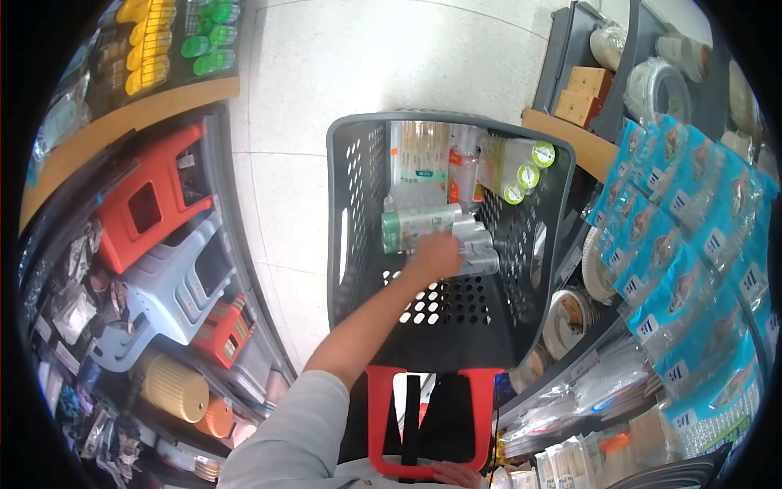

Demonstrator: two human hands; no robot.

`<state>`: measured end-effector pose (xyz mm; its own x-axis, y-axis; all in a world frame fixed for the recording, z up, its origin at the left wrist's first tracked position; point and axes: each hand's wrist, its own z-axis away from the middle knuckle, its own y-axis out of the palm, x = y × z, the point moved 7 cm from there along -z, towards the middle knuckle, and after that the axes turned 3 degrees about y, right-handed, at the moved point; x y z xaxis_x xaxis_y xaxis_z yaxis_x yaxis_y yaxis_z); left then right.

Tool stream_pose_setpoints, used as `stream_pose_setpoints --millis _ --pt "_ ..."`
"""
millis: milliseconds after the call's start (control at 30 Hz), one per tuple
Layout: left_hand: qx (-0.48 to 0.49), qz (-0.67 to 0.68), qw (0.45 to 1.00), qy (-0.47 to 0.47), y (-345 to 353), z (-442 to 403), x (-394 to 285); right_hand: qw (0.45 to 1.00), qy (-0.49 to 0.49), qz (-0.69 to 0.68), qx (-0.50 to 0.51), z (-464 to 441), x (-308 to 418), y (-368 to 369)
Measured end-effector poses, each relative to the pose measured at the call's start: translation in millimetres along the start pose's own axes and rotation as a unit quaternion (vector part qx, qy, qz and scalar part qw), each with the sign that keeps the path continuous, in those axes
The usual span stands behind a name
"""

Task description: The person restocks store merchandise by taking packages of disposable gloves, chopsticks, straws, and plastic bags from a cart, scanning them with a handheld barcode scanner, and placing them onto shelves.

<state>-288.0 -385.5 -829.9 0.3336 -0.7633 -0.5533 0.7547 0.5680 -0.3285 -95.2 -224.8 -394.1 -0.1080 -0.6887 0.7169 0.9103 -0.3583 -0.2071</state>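
My left hand (436, 257) reaches down into a dark grey shopping basket (444, 346), its fingers closed around one of the plastic-wrapped rolls (481, 262); the fingertips are hidden. Against that hand lie more rolls, among them a green-and-white labelled roll (403, 229). Farther along the basket are a pack of wooden sticks (421, 151), a red-and-white pack (464, 175) and clear packs with round green labels (529, 175). At the bottom edge, my right hand (456, 474) is partly visible, its fingers over the basket's red handle (379, 416).
Shelves flank the basket. To the left are a red plastic stool (130, 244), a pale blue stool (175, 277) and a ribbed beige container (171, 387). Blue-and-clear packets (676, 277) hang at the right, close to the basket's rim. Pale tiled floor (281, 220) runs beside and ahead.
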Motion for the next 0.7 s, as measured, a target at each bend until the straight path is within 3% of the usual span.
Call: stream_pose_setpoints --millis 67,133,200,267,300,367,567,600,700 --pt "-0.150 0.181 0.967 -0.101 -35.8 -34.8 39.8 1.000 0.003 -0.009 0.018 2.4 -2.2 3.4" --pt "-0.335 0.258 0.899 -0.113 -50.5 -88.4 104.4 1.000 -0.001 -0.010 0.017 -3.4 -19.8 7.6" --pt "-0.383 0.269 0.856 -0.219 -85.9 -113.7 145.6 1.000 -0.001 -0.014 0.014 -12.3 -39.1 12.2" --pt "-0.429 0.214 0.856 -0.193 -75.3 -177.8 226.5 1.000 -0.003 -0.013 0.006 -26.4 -66.2 18.3" --pt "-0.430 0.215 0.856 -0.191 -80.7 -195.8 253.0 1.000 -0.002 -0.013 0.002 -31.5 -78.9 21.6" --pt "-0.348 0.330 0.874 -0.079 -88.4 -224.6 273.1 1.000 0.005 -0.013 -0.006 -39.4 -101.3 26.6" --pt "-0.284 0.478 0.824 -0.109 -39.5 -209.9 279.6 0.999 0.034 -0.024 -0.023 -30.2 -118.8 36.6" --pt "-0.285 0.479 0.823 -0.106 -35.7 -209.2 276.7 0.999 0.035 -0.022 -0.027 -28.6 -120.4 35.3" --pt "-0.375 0.278 0.881 -0.081 -40.1 -158.6 228.1 0.998 0.036 -0.023 -0.037 -20.9 -111.4 33.6"
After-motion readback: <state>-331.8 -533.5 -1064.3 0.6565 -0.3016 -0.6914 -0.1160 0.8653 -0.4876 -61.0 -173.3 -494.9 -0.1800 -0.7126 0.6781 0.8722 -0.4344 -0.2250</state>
